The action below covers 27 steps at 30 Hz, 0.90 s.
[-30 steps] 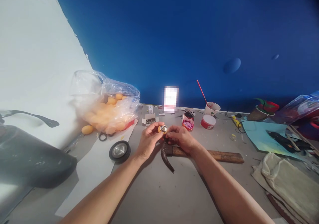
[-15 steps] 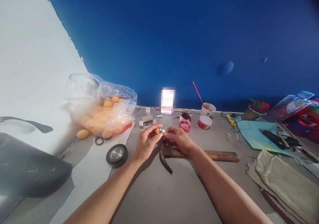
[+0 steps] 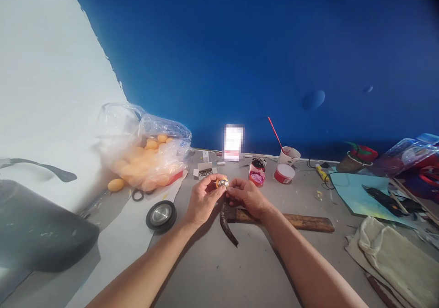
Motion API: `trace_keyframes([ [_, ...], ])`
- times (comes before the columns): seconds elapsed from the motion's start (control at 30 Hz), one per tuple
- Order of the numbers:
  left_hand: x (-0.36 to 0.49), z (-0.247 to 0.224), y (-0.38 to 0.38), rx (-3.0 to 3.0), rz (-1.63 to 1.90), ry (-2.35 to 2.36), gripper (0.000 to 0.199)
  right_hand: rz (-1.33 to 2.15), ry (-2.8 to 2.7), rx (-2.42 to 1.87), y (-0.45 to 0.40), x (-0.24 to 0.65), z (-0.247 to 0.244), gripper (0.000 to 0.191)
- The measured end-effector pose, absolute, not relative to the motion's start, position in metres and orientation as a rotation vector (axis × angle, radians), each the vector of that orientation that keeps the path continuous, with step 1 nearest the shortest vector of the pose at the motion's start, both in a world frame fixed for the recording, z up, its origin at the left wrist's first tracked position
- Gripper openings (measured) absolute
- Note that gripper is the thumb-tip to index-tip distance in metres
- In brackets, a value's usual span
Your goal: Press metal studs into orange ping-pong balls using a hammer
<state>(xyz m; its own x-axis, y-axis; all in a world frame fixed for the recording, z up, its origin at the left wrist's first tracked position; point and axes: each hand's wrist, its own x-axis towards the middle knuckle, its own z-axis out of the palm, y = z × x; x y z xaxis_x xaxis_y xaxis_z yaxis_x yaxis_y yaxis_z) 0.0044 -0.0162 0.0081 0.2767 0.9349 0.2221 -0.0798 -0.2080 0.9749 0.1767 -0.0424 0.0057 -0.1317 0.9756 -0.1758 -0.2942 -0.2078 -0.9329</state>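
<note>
My left hand (image 3: 205, 199) grips a small orange ball (image 3: 222, 183) between thumb and fingers. Shiny silver metal covers the part of the ball that faces me. At the ball's right edge, my right hand (image 3: 248, 197) is closed in a pinch, its fingertips close to the metal. Whatever may be between those fingertips is too small to make out. Beneath my right wrist lies a claw hammer (image 3: 291, 221), its head to the left and wooden handle to the right. Behind my left hand stands an open small box (image 3: 205, 171) of dark, shiny little pieces.
A plastic bag of orange balls (image 3: 147, 157) sits at the left, with a loose ball (image 3: 115, 185) beside it. A black-rimmed wheel (image 3: 161, 215) lies nearer. Behind my hands are a red-and-white tub (image 3: 284, 173) and a paper cup (image 3: 290, 155). Cloth (image 3: 398, 253) lies right.
The view has shifted slightly, so the table things appear a little lower and further right. Both hands stay together at the ball, with the fingers slightly repositioned.
</note>
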Motion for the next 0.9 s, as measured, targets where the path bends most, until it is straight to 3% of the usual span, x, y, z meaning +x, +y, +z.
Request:
trace_keyframes([
  [0.53, 0.000, 0.002, -0.015, 1.698, 0.960, 1.036, 0.037, 1.553, -0.941, -1.071, -0.040, 0.177, -0.001, 0.047],
  [0.9, 0.000, -0.006, -0.009, 1.672, 1.078, 1.125, 0.036, 1.536, -0.963, -1.093, -0.040, 0.177, 0.001, 0.041],
])
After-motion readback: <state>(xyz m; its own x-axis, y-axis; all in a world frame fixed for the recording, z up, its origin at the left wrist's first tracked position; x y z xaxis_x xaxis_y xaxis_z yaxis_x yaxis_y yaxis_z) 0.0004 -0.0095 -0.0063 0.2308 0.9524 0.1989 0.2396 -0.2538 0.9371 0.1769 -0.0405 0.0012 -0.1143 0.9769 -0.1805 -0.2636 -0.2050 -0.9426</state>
